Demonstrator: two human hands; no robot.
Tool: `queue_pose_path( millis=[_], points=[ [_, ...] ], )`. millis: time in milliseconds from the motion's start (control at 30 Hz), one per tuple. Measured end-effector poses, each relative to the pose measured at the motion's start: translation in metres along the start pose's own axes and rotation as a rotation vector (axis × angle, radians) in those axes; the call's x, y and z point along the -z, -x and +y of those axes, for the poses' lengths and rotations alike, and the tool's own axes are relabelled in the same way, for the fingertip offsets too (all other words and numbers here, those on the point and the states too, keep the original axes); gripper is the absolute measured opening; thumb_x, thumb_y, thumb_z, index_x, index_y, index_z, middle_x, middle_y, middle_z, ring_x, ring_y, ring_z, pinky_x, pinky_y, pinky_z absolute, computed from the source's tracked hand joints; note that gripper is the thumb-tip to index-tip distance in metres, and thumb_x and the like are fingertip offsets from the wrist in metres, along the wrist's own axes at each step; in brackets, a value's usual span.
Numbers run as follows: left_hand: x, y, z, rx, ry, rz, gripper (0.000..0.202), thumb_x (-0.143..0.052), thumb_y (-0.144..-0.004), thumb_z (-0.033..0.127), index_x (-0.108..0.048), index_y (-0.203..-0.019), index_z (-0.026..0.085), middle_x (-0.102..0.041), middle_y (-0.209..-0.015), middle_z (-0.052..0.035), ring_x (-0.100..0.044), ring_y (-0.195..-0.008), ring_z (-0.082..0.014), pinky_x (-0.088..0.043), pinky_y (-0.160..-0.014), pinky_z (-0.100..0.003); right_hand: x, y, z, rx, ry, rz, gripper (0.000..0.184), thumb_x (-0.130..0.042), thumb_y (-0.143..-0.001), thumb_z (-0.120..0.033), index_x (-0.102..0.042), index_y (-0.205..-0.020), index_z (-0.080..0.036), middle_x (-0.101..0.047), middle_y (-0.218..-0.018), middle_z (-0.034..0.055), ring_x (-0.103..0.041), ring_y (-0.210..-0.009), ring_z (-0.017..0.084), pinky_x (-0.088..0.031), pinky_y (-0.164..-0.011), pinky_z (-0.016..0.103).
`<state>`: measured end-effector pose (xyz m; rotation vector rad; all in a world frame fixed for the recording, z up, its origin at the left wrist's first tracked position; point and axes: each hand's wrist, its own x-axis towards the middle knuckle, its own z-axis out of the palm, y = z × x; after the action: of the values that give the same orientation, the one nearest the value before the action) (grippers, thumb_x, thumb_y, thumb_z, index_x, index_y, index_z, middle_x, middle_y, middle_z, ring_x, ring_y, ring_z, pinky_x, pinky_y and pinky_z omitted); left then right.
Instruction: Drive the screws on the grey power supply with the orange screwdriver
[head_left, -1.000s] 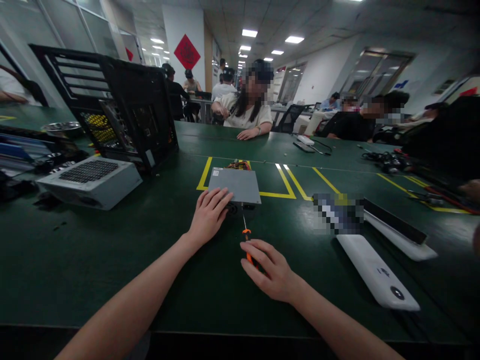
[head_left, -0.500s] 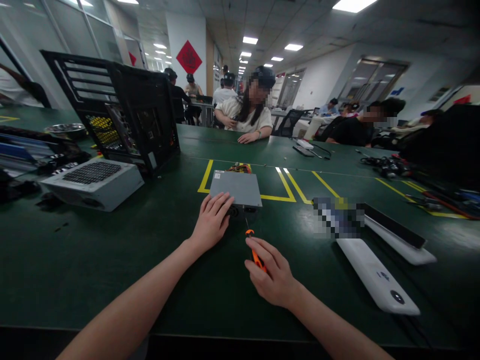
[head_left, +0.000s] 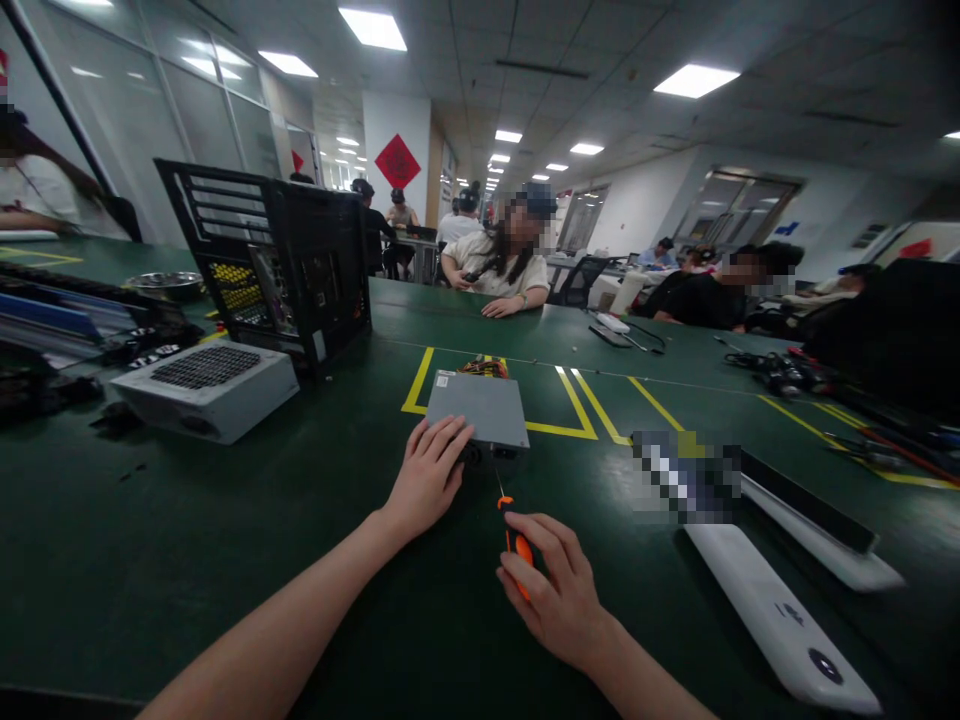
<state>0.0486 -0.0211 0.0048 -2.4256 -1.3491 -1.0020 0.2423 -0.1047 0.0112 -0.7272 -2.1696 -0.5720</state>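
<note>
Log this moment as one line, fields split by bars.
left hand: on grey metal box | right hand: holding orange screwdriver, tip close to box's near side | surface: green table

The left grip (head_left: 429,475) hides the near-left corner of the grey box (head_left: 484,408).

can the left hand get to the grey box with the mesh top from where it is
Likely yes: nothing visible stands between the left hand and the mesh-topped box off to its left, though the fingers would have to lift off the flat grey box they rest on.
</note>
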Motion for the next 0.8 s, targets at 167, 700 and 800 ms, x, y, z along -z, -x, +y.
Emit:
queue_pose_path(
  millis=[167, 700, 800],
  points=[
    [-0.0006, 0.0004, -0.0001, 0.001, -0.007, -0.003, 0.047, -0.042, -0.083, 0.018, -0.037, -0.13, 0.022, -0.041, -0.135, -0.0045, -0.032, -0.126, -0.0196, -0.02, -0.108, -0.042, -0.0009, 0.0032, 0.0013, -0.029, -0.046, 0.002, 0.02, -0.052, -0.079, -0.011, -0.049, -0.099, -0.016, -0.059, -0.101, 0.0132, -0.057, -0.078, 0.015, -0.051, -0.061, 0.025],
    [0.0002, 0.0002, 0.0, -0.005, 0.003, -0.004, 0.047, -0.042, -0.083, 0.017, -0.038, -0.13, 0.021, -0.041, -0.134, -0.0053, -0.032, -0.126, -0.0201, -0.02, -0.107, -0.042, -0.0028, 0.0064, 0.0005, -0.108, -0.145, -0.015, 0.018, -0.049, -0.074, -0.007, -0.048, -0.09, -0.016, -0.056, -0.096, 0.0108, -0.055, -0.078, 0.017, -0.049, -0.063, 0.032],
    [-0.0003, 0.0004, 0.0, -0.001, -0.004, -0.006, 0.049, -0.043, -0.082, 0.016, -0.037, -0.13, 0.022, -0.041, -0.135, -0.0053, -0.032, -0.126, -0.0201, -0.02, -0.107, -0.043, -0.0032, 0.0076, 0.0011, -0.113, -0.185, -0.065, 0.017, -0.051, -0.078, -0.011, -0.048, -0.093, -0.016, -0.056, -0.097, 0.0114, -0.057, -0.082, 0.017, -0.05, -0.063, 0.029]
  ],
)
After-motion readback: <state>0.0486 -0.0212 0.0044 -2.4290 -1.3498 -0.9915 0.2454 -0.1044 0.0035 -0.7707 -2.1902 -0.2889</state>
